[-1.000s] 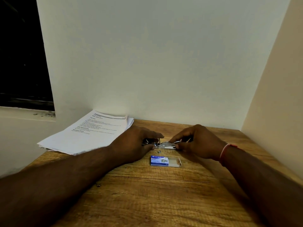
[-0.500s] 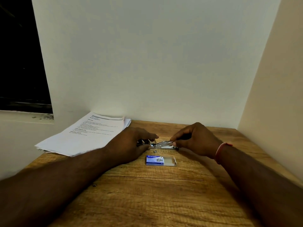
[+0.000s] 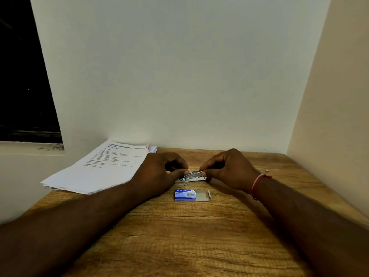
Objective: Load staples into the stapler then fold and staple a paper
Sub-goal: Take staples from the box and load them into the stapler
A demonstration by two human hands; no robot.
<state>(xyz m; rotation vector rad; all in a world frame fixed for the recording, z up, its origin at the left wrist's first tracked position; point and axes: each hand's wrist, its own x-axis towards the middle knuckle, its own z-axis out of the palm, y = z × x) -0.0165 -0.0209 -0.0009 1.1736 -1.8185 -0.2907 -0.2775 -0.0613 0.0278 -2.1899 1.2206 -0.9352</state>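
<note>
Head camera: the stapler (image 3: 192,176) lies on the wooden table (image 3: 179,240) just behind the staple box (image 3: 184,195), on the side away from the person, and sits between the two hands. The left hand (image 3: 159,173), behind and left of the box, has its fingers curled, with the thumb and fingertips closed on the stapler's left end. Whether it also pinches a strip of staples cannot be told. The right hand (image 3: 229,170), behind and right of the box, pinches the stapler's raised upper arm between thumb and forefinger, the other fingers tucked in. A red thread band (image 3: 256,185) circles that wrist.

The box is blue and carries the word "kangaro" in white along its top edge, and smaller print below it is too fine to read. Its pale inner tray (image 3: 203,196) is slid out to the right. A few loose staples (image 3: 185,184) lie between the box and the stapler. A stack of printed sheets (image 3: 99,168) rests well to the left of the box and behind it, overhanging the table's edge. Its headings and lines are visible but not legible.

The stapler's long axis runs left to right, about parallel to the box. It stands open: the base is flat on the wood, and the upper arm slants up toward the right from a hinge at the left end.
</note>
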